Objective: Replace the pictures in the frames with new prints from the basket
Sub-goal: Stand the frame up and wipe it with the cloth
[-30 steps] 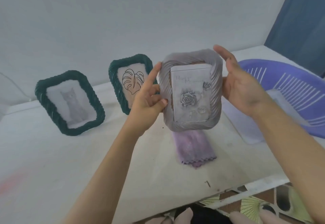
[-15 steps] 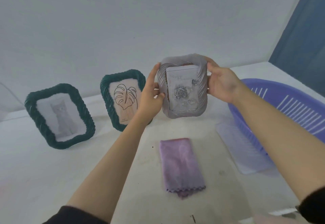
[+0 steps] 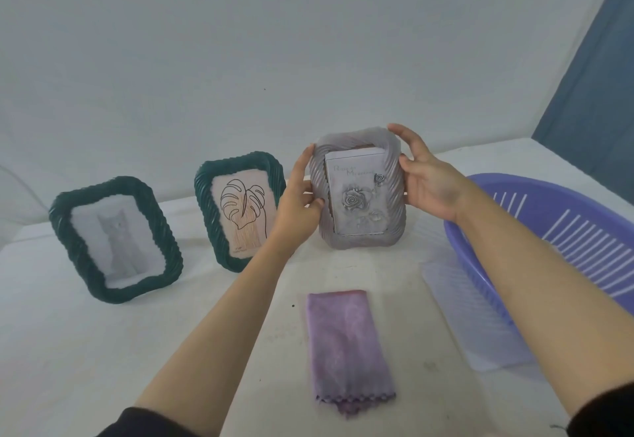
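Note:
A grey twisted-rim frame (image 3: 394, 196) with a rose print stands upright at the back of the white table (image 3: 68, 351), its lower edge at or just above the surface. My left hand (image 3: 296, 201) grips its left side and my right hand (image 3: 427, 182) grips its right side and top corner. Two dark green frames stand to the left: one with a leaf drawing (image 3: 240, 219), one with a cat picture (image 3: 115, 241). The purple basket (image 3: 562, 231) sits at the right; what lies inside is hidden.
A folded purple cloth (image 3: 346, 351) lies on the table in front of the grey frame. A clear plastic sheet (image 3: 473, 320) lies beside the basket. A white wall rises behind the frames, and a blue curtain (image 3: 597, 69) hangs at the far right.
Both hands have carried the grey frame away from me and down, to the back of the table beside the leaf frame. The cloth it hid is now fully in sight.

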Tool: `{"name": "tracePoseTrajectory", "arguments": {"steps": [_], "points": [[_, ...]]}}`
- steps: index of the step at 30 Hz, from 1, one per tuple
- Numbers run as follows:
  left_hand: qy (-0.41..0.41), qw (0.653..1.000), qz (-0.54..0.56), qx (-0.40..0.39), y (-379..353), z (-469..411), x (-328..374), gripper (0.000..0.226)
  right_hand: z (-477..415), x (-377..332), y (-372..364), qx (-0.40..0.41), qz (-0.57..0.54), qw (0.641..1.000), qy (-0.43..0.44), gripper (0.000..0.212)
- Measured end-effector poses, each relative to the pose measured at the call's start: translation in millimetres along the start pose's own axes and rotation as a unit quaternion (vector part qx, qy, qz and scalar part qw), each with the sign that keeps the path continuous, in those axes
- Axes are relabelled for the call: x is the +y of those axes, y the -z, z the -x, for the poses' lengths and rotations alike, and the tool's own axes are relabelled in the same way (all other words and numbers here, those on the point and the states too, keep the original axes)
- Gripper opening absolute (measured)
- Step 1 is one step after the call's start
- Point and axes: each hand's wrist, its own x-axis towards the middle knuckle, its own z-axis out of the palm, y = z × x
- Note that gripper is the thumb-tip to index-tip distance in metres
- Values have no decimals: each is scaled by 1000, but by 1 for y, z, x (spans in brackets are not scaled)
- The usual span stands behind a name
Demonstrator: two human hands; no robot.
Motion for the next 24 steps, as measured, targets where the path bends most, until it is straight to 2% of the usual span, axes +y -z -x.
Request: {"name": "tracePoseTrajectory", "arguments": {"steps": [15,20,24], "points": [[22,999,-25,-7,-3,15,3,90,5,-4,-2,68,121,990,-26,47],[24,999,-34,-5,-5,16,1,88,11,-9,-7,91,195,976,-31,50],[25,999,-45,-1,-7,22,3,81,21,-16,-11,115,266,956,-38,42]]}}
